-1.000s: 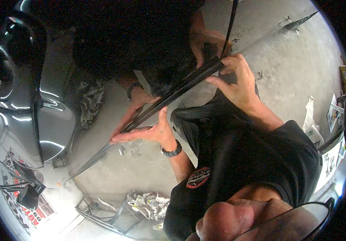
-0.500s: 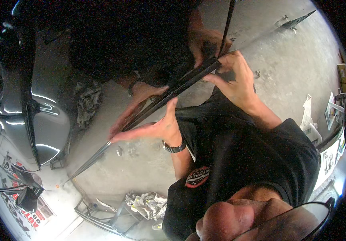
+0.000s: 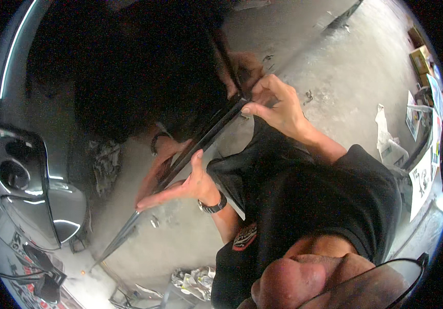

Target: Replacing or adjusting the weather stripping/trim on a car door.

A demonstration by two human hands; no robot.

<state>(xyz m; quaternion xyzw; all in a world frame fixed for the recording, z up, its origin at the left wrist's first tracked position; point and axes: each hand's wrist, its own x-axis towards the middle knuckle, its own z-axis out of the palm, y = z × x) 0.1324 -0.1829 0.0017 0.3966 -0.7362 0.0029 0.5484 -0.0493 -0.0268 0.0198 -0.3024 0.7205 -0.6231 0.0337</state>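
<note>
The long dark strip (image 3: 196, 149) ran on a diagonal, its low end pointing toward the floor (image 3: 334, 87) at lower left and its high end rising to upper right, where it passed behind the right hand (image 3: 278, 105). Taking the strip as landmark: the left hand (image 3: 185, 186) lay flat and open against its lower-middle stretch, palm to the strip, fingers extended along the long axis toward the low end, thumb raised; no closed grip there. The right hand sat higher along the strip, fingers curled and pinched onto its upper edge, so the grip on that end was closed on the strip. A second person's hand (image 3: 242, 67) met the strip just above the right hand, and another of theirs (image 3: 154, 170) lay under the strip beside the left hand. The left hand was the nearer one to the free low end. A grey car body panel (image 3: 31, 175) stood well off the strip's low end, to the left. Against the frame half a second earlier, the view had shifted and closed in; both hands kept their places on the strip.
</note>
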